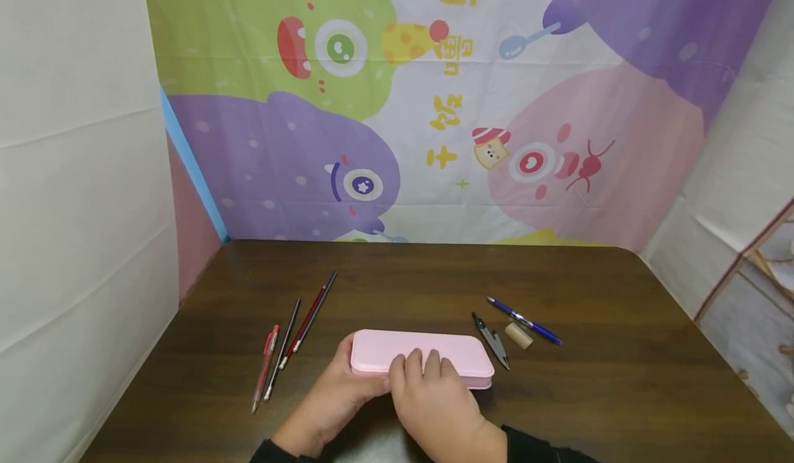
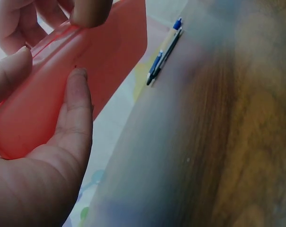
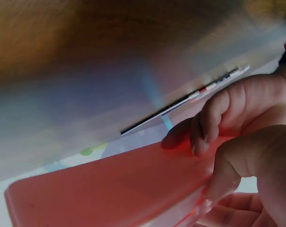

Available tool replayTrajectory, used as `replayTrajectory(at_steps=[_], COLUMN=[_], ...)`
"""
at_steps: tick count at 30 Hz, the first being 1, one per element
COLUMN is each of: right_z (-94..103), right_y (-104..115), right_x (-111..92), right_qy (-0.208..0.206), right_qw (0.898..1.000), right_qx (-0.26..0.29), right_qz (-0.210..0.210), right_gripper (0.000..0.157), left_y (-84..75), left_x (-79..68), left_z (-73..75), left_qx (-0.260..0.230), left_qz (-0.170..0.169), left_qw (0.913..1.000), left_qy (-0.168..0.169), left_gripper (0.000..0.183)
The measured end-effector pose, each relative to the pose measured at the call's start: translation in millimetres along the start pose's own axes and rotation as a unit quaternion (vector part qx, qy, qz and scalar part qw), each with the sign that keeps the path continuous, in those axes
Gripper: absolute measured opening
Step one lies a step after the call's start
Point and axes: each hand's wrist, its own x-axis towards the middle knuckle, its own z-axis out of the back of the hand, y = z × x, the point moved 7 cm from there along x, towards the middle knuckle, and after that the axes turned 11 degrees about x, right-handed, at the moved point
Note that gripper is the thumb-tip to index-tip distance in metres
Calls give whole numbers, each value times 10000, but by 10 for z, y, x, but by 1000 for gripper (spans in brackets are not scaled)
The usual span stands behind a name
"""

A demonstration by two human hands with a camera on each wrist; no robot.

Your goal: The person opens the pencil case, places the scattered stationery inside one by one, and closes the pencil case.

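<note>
A pink pencil case (image 1: 403, 349) with rounded corners is held up just above the front of the table. My left hand (image 1: 335, 394) grips its left end, the thumb along the near side. Across the lid's near edge curl the fingers of my right hand (image 1: 434, 408), pinching the case there. Both wrist views show the case (image 2: 110, 52) close up as reddish, with fingers of both hands about its seam. Whether the lid is lifted at all cannot be told.
Left of the case lie a red pen (image 1: 265, 366), a dark pencil (image 1: 282, 349), and a red pencil (image 1: 304, 325) beside another dark one (image 1: 316, 308). To its right are a compass (image 1: 491, 341), a beige eraser (image 1: 518, 335) and a blue pen (image 1: 526, 321). A printed cloth (image 1: 422, 194) hangs behind the table.
</note>
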Motion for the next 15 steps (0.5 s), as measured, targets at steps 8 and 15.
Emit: replayTrajectory(at_steps=[8,15], right_z=[-117,-200], right_y=[-336,-705], right_x=[-77,-283], right_qy=[1254,819], right_qw=[9736,9315], right_qx=[1602,2734], right_qz=[-1036,-2254], right_gripper=[39,56], left_y=[-10,-24], left_x=[9,-1], left_z=[66,93], left_qx=[-14,-49], left_qz=[-33,-73], left_qw=[10000,9999], left_qy=[-89,-49], left_gripper=[93,92])
